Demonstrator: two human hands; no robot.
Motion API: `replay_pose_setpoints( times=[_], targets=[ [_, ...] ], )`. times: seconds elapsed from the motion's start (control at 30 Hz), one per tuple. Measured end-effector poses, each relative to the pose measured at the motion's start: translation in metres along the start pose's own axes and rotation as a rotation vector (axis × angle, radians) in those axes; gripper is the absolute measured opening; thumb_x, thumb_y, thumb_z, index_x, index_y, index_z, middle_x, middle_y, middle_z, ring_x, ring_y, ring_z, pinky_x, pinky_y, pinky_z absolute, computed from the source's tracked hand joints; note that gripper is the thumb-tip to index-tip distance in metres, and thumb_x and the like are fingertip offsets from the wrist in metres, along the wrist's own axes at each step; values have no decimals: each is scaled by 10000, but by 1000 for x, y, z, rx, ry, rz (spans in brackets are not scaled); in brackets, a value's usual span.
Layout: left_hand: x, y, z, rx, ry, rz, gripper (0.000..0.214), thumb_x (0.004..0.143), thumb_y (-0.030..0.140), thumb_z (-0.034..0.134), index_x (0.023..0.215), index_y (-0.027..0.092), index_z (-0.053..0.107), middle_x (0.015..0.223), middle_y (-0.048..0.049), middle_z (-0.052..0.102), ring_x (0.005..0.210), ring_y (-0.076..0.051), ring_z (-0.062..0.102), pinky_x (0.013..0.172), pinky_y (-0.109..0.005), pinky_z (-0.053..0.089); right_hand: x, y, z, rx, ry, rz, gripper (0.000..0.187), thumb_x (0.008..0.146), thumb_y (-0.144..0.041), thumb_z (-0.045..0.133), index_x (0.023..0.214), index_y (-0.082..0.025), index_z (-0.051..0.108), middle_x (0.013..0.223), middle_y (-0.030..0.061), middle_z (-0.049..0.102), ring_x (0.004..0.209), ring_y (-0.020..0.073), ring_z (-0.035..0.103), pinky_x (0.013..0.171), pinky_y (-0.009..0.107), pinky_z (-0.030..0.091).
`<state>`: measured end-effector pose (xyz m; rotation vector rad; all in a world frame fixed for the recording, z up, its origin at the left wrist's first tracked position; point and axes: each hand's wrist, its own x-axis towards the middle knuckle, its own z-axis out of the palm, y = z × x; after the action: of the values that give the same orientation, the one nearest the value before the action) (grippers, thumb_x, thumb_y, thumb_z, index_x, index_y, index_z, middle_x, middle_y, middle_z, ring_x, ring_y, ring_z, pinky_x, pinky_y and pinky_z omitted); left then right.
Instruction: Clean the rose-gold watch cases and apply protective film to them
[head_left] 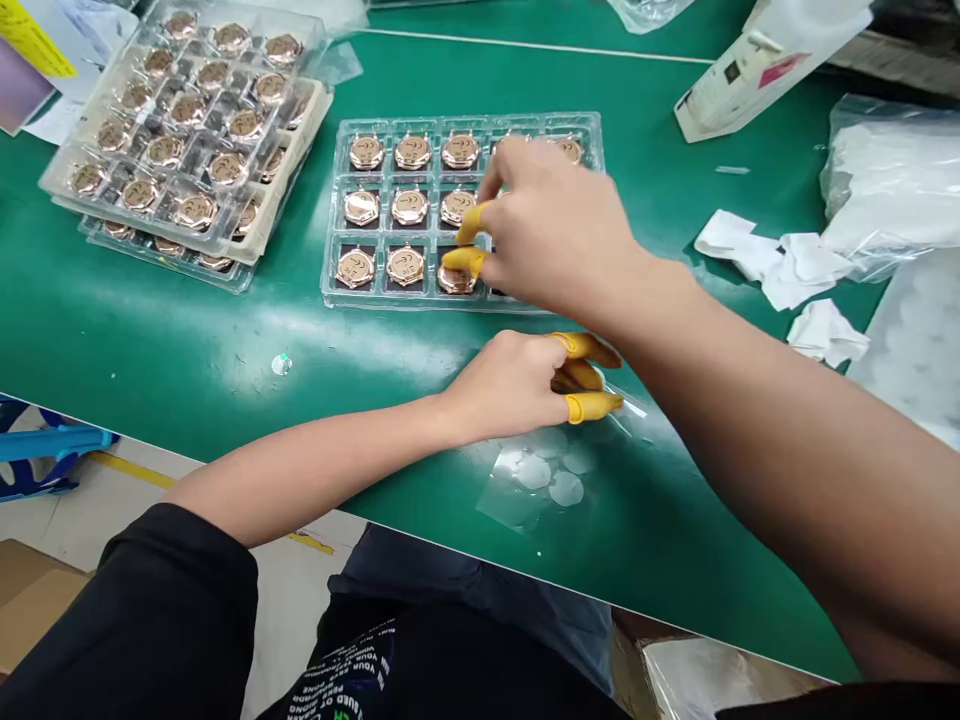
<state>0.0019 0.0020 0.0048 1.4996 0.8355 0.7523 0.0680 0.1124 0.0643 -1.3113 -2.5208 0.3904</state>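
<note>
A clear plastic tray (330, 235) holds rows of rose-gold watch cases, backs up. Above its right half is my right hand (555, 225), with yellow finger cots on two fingertips. Those fingers are curled at a watch case (456, 282) in the near row, one tip over its upper edge. Nearer to me, my left hand (517, 385) also wears yellow finger cots. Its fingers are bent together on a piece of clear film (628, 400), partly hidden by them. Just below lies a clear sheet with round clear stickers (534, 472) on the green table.
More trays of watch cases (165, 150) are stacked at the left. A white bottle (757, 75) stands at the back right. Crumpled white tissues (817, 270) and a plastic bag (885, 180) lie on the right. One small round sticker (281, 364) lies left of the hands.
</note>
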Motion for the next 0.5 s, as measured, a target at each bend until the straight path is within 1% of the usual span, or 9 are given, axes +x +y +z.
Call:
replay_pose_setpoints(
  times=[0.07, 0.13, 0.2, 0.23, 0.3, 0.33, 0.4, 0.47, 0.5],
  targets=[
    [0, 2, -1, 69, 3, 6, 230, 898, 216, 741, 1112, 130, 738, 1050, -75, 843, 985, -205, 805, 939, -330, 631, 1, -8, 3, -43, 75, -56, 52, 894, -223, 734, 848, -206, 751, 1103, 132, 691, 981, 294, 613, 734, 393, 460],
    [0, 3, -2, 164, 29, 25, 169, 887, 203, 723, 1035, 124, 736, 1025, -88, 835, 968, -240, 794, 896, -363, 628, 4, -20, 11, -54, 11, -39, 77, 902, -246, 730, 858, -185, 741, 1059, 144, 681, 920, 283, 615, 727, 389, 440],
    [0, 3, -3, 251, 77, 75, 167, 848, 132, 693, 1012, 121, 724, 1060, -105, 823, 1020, -276, 777, 890, -389, 618, 10, -33, 22, -76, -84, 10, 60, 846, -180, 772, 827, -165, 717, 1020, 149, 671, 903, 289, 631, 747, 392, 433],
    [0, 2, -4, 283, 101, 103, 184, 822, 96, 676, 999, 124, 718, 1078, -109, 816, 1057, -291, 765, 900, -400, 611, 14, -39, 28, -84, -108, 40, 91, 808, -135, 792, 818, -159, 704, 1024, 153, 668, 912, 298, 641, 759, 395, 433],
    [0, 1, -5, 326, 123, 132, 161, 789, 76, 664, 930, 142, 704, 1053, -103, 808, 1084, -311, 748, 900, -415, 600, 22, -48, 34, -47, -110, 90, 172, 756, -89, 823, 815, -164, 681, 1003, 146, 666, 920, 306, 651, 773, 396, 437],
    [0, 1, -5, 337, 122, 129, 118, 786, 84, 664, 879, 151, 691, 1008, -97, 804, 1061, -314, 745, 879, -417, 595, 24, -52, 33, -5, -106, 105, 195, 751, -92, 833, 821, -172, 669, 970, 133, 668, 909, 301, 650, 772, 394, 439],
    [1, 1, -6, 341, 120, 108, 66, 782, 101, 674, 801, 164, 661, 901, -84, 789, 970, -302, 744, 810, -404, 584, 22, -55, 25, 111, -87, 130, 215, 771, -116, 834, 869, -187, 656, 897, 98, 670, 871, 279, 643, 765, 386, 445],
    [1, 2, -6, 319, 128, 86, 91, 763, 82, 683, 793, 164, 657, 866, -73, 786, 905, -275, 744, 762, -374, 576, 8, -53, 8, 264, -26, 149, 243, 812, -145, 820, 980, -196, 653, 852, 58, 665, 839, 245, 632, 758, 373, 455],
    [1, 3, -6, 298, 131, 71, 103, 756, 71, 688, 797, 161, 661, 862, -70, 789, 877, -260, 747, 748, -359, 577, -5, -49, -2, 358, 20, 173, 284, 828, -158, 819, 1050, -200, 647, 841, 37, 656, 826, 224, 627, 755, 364, 460]
  ],
)
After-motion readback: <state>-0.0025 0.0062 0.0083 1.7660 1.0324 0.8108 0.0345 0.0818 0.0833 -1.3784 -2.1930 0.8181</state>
